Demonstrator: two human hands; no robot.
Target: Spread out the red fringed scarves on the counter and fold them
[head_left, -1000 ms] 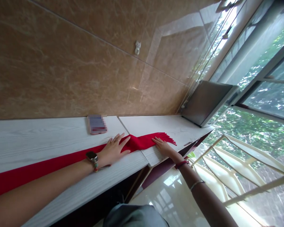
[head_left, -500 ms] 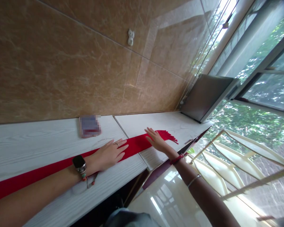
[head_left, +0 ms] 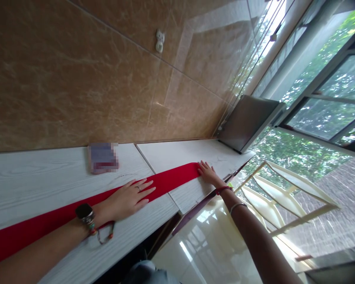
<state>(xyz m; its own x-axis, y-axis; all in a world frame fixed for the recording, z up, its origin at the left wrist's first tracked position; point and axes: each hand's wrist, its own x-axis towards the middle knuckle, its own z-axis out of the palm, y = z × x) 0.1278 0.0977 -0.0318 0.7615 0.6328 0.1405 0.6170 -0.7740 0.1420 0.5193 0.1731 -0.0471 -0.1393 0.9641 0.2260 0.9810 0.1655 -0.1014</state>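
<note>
Two bare hands lie palm down on a long red cloth. Left hand: fingers spread and nearly straight, flat across the cloth and gripping nothing; a dark watch sits on its wrist. Right hand: fingers extended over the cloth's right end, with no grip to be seen. The cloth runs lengthwise between the front and back edges of the white worktop, crossing its seam. Near the back edge, left of the seam, lies a pixelated flat object. A dark panel stands at the back right corner.
</note>
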